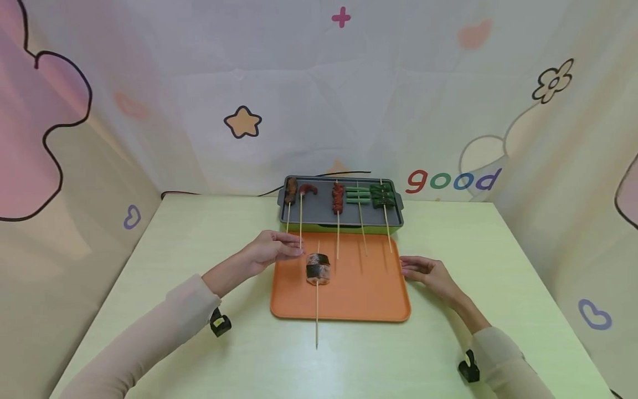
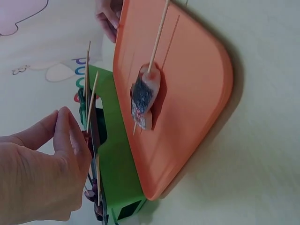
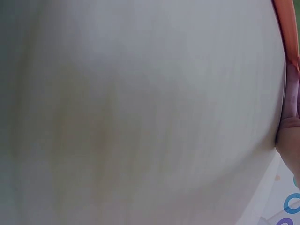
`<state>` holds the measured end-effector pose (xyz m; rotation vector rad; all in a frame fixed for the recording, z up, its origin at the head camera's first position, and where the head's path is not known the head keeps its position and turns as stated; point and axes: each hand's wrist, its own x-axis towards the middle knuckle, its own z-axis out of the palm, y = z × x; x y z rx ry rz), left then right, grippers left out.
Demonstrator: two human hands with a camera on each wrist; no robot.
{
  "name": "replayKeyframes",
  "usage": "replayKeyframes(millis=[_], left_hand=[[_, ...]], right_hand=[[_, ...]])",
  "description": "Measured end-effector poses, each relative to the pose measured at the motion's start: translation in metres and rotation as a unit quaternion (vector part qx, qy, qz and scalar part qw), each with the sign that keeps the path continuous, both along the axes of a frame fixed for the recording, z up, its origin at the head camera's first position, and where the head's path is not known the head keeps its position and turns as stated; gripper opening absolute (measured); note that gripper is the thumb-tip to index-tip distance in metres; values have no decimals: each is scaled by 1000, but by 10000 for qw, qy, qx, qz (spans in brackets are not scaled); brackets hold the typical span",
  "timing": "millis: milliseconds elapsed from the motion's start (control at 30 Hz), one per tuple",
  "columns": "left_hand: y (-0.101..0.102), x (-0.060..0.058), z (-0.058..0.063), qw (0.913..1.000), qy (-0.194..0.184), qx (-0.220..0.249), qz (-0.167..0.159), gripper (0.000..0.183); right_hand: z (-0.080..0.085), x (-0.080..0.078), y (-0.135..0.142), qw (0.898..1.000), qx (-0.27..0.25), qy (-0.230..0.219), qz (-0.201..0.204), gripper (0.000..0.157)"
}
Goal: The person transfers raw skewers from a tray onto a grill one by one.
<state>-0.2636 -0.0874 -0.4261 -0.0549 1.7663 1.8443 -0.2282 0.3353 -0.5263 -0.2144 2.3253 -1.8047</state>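
My left hand [image 1: 271, 249] is at the tray's left far corner, thumb and finger pinching the lower end of a skewer with a curled red-brown piece [image 1: 309, 189]. That food end lies on the grill's dark plate. In the left wrist view the left fingertips [image 2: 63, 112] come together; the stick between them is hard to make out. My right hand [image 1: 431, 276] grips the right rim of the orange tray [image 1: 369, 299], thumb and fingers at its edge. A skewer of pale rolls with dark bands [image 1: 318, 270] lies on the tray, its stick overhanging the near rim.
The green grill [image 1: 324, 228] with its dark plate [image 1: 324, 208] stands behind the tray. More skewers lie on it: brown meat [image 1: 291, 191], red meat [image 1: 338, 198], green stalks [image 1: 358, 195] and dark green leaves [image 1: 381, 195]. A dark cable runs behind, by the printed curtain [image 1: 299, 83].
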Motion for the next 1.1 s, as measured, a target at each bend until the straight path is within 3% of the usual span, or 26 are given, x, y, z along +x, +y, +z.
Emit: replayKeyframes(millis=[133,333,567,800,933,1100], left_hand=[[0,-7,0,9999,74,-62,98,44],[0,-10,-1,9978,608,-269,32,52],[1,-12,-1,9961,761,-445,100,51],[1,-6,-4,9811,1365,-1350,254,43],[1,-3,-4,9763,1587,-1455,216,40],[-3,3,-2,9735,1608,-1618,151,42]], right_hand=[[0,1,-2,10000,12,-60,70,48],[1,1,-2,9999,13,-122,74,48],[0,-1,-3,10000,-9,-42,37,47],[-3,-1,-2,10000,34,-46,-20,48],[-3,-1,-1,9999,-37,-63,-76,48],[-1,0,0,10000,-20,-41,-82,49]])
